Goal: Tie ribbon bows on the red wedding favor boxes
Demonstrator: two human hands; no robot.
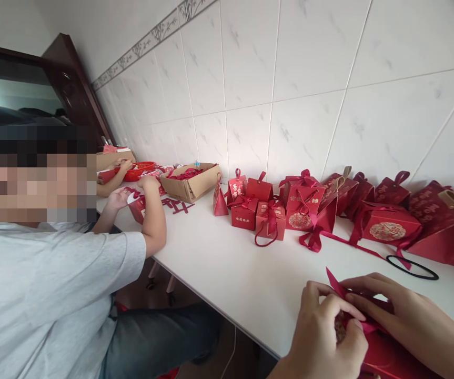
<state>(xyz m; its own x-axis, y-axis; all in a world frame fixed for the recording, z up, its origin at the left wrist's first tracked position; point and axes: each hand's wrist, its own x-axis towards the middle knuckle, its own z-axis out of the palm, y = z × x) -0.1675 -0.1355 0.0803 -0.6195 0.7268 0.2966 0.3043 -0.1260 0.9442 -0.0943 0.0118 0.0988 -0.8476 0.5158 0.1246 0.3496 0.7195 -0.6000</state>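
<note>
At the lower right, a red gift box [392, 353] sits under my two hands at the table's near edge. My left hand [325, 329] pinches a dark red ribbon [333, 282] over the top of the box. My right hand [404, 310] reaches in from the right, its fingers closed on the same ribbon, with one pointed end sticking up between the hands. Fingers cover much of the ribbon and part of the box's gold pattern. Just behind them lies a black elastic loop [412, 267].
Finished-looking red boxes stand along the tiled wall, among them a box with a round gold emblem [388, 230]. A loose ribbon bow [311, 241] lies before them. Further left are a cardboard box of ribbons [191, 188], a red basket [142, 169] and a co-worker in a grey shirt [53, 284].
</note>
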